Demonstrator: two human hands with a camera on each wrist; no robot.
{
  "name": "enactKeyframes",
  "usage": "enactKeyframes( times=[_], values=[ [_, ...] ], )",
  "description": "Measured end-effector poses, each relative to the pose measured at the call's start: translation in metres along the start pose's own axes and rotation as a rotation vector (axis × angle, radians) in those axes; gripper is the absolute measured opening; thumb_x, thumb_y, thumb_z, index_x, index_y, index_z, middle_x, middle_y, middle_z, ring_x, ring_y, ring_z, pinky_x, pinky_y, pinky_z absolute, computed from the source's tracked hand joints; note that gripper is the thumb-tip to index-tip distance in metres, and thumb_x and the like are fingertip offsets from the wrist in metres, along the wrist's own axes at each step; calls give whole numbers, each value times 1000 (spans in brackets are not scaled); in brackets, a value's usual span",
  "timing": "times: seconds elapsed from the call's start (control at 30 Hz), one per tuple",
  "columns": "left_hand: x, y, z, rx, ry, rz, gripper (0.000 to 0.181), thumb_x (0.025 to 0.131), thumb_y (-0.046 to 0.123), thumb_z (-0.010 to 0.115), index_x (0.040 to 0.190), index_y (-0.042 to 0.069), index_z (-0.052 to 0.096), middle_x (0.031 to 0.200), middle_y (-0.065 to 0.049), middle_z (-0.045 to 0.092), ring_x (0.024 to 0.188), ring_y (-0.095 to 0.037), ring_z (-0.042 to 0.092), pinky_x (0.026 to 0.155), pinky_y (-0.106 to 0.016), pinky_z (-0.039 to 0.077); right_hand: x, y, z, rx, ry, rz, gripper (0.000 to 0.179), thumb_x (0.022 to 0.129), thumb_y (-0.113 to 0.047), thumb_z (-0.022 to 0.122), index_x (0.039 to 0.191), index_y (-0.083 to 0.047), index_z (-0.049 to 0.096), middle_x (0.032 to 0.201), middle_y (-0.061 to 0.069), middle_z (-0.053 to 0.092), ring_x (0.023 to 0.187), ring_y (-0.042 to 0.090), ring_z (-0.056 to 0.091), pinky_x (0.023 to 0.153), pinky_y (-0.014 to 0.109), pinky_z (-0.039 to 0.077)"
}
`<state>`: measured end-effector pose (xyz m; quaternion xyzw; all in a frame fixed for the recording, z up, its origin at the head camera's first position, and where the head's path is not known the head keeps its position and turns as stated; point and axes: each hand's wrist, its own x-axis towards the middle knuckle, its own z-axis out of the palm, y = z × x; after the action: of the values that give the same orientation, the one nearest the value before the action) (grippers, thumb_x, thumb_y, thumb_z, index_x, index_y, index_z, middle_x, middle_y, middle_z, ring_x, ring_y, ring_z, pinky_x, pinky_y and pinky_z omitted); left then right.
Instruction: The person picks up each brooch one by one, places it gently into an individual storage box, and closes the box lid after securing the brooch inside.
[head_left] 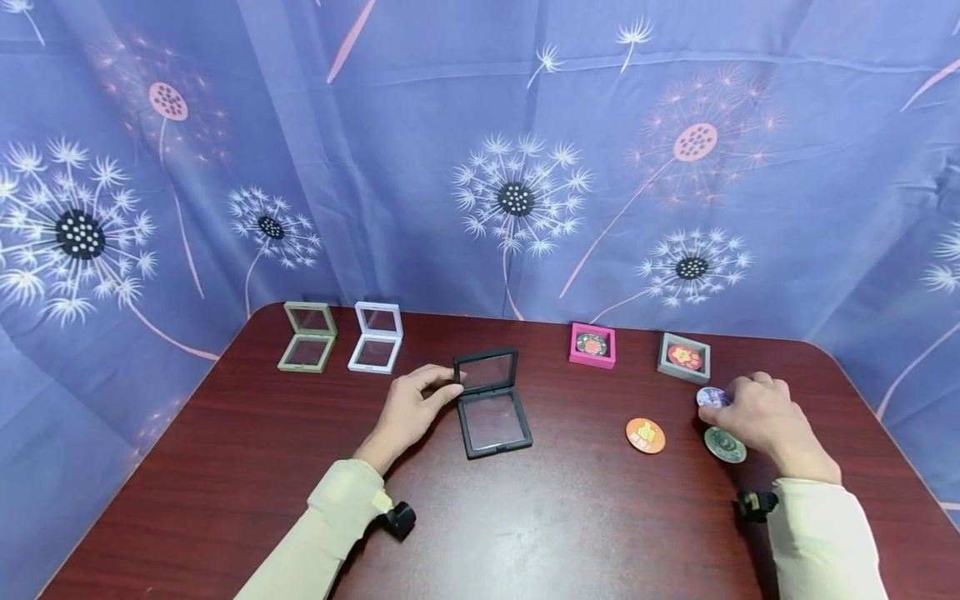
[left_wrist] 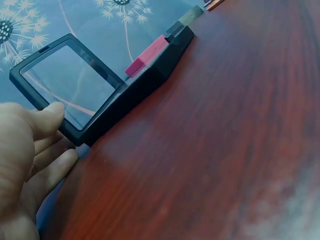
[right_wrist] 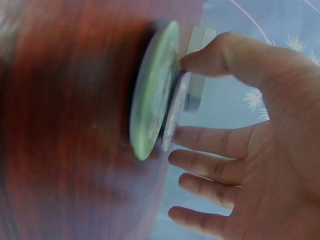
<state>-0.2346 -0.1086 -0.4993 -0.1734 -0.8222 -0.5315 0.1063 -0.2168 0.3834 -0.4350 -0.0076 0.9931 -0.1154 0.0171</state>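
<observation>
My left hand (head_left: 411, 410) pinches the hinged lid of a black display frame (head_left: 467, 433) at its left edge, thumb in front and fingers behind. The lid stands up, its clear window (left_wrist: 75, 85) facing me, while the base lies flat on the table. Over at the right, my right hand (head_left: 765, 417) holds a round purple badge (head_left: 711, 397) with thumb and index finger at opposite edges. A green badge (head_left: 725, 446) lies just nearer to me. Part of the purple badge is covered by the hand in the head view.
An orange badge (head_left: 645, 435) lies on the dark red table (head_left: 585, 517). Behind it stand a pink frame (head_left: 592, 362) and a grey frame (head_left: 663, 367), each with a badge inside. Opened green (head_left: 282, 364) and white (head_left: 354, 365) frames sit at back left, before the blue curtain (head_left: 420, 167).
</observation>
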Motion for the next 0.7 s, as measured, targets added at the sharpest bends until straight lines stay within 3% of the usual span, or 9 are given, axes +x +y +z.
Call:
enactKeyframes(
  times=[0.17,0.33,0.43,0.53,0.7],
  values=[
    [-3,-1,-7,-13,-85,-96,45,93,31,85,132,12,74,128,1,71,119,-21,69,101,-41,57,-1,-3,0,27,55,-32,59,88,-34,78,107,20,65,117,43,52,108,62,42,84,72,46],
    [-5,1,-13,146,-216,-156,76,81,54,91,144,20,65,158,-4,51,149,-29,42,117,-59,39,-1,-15,-3,55,113,-79,59,87,-32,80,106,21,64,120,43,52,112,62,41,89,72,45],
    [-4,3,-14,211,-318,-136,93,75,58,93,151,17,58,167,-9,39,158,-33,24,124,-62,23,0,-25,-4,66,152,-115,57,85,-31,81,105,20,64,121,42,53,114,62,41,91,72,45],
    [-3,4,-14,271,-398,-95,105,70,59,95,155,14,52,168,-9,37,162,-31,13,129,-58,8,0,-37,-4,75,195,-162,57,82,-30,82,104,20,65,122,41,54,116,61,42,93,72,45],
    [-2,6,-15,352,-455,-27,112,63,63,97,152,12,52,168,-7,35,163,-27,9,129,-50,-2,-1,-60,-2,84,246,-240,55,79,-29,83,103,18,68,122,40,56,114,59,45,92,71,46]
  ],
)
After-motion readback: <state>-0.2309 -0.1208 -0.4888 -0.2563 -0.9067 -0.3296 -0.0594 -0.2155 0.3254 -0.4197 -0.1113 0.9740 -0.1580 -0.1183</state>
